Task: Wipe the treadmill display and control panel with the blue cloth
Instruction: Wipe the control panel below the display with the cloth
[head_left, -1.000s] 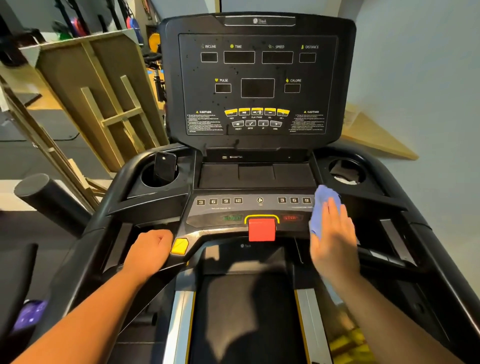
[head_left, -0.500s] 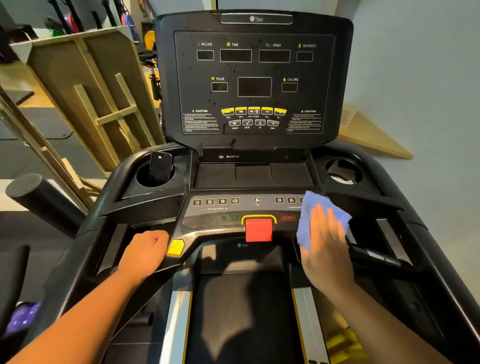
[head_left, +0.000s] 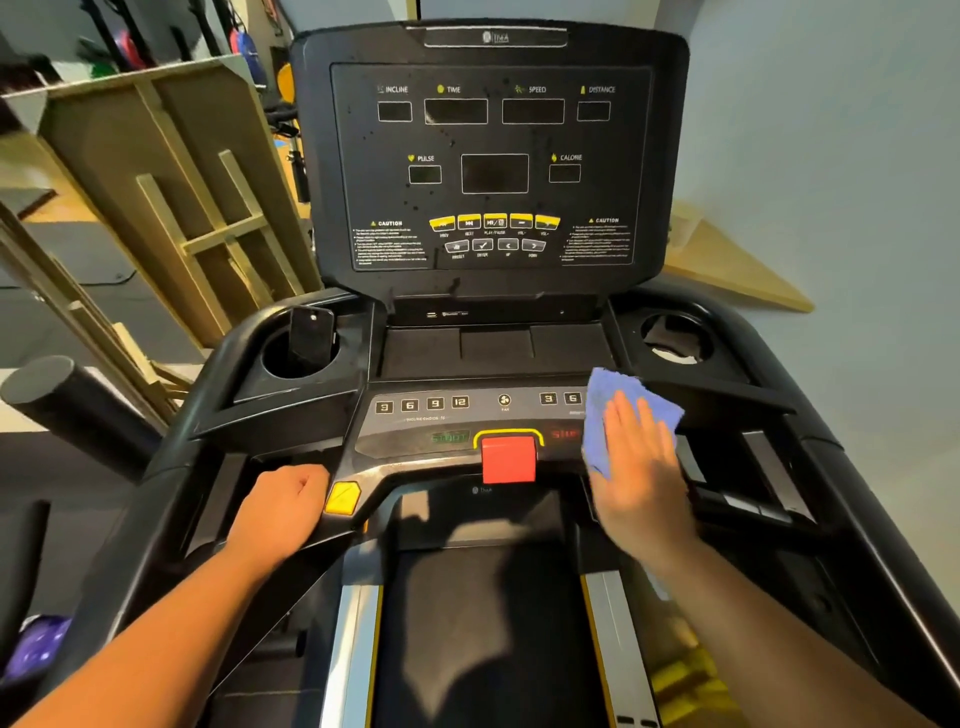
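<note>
A grey wall (head_left: 831, 156) stands behind a black treadmill, with wooden frames (head_left: 171, 208) leaning at the left and the dark display (head_left: 493, 171) upright above the control panel (head_left: 457, 421). The right hand (head_left: 641, 478) lies flat, fingers spread, pressing the blue cloth (head_left: 610, 400) onto the right end of the control panel, just beside the red stop key (head_left: 508, 460). The left hand (head_left: 283, 506) is curled closed on the handlebar (head_left: 171, 493), touching the yellow button (head_left: 342, 498).

Grey control panel (head_left: 415, 441), blue cloth (head_left: 613, 400) flat on its right end, under right hand (head_left: 639, 473).
</note>
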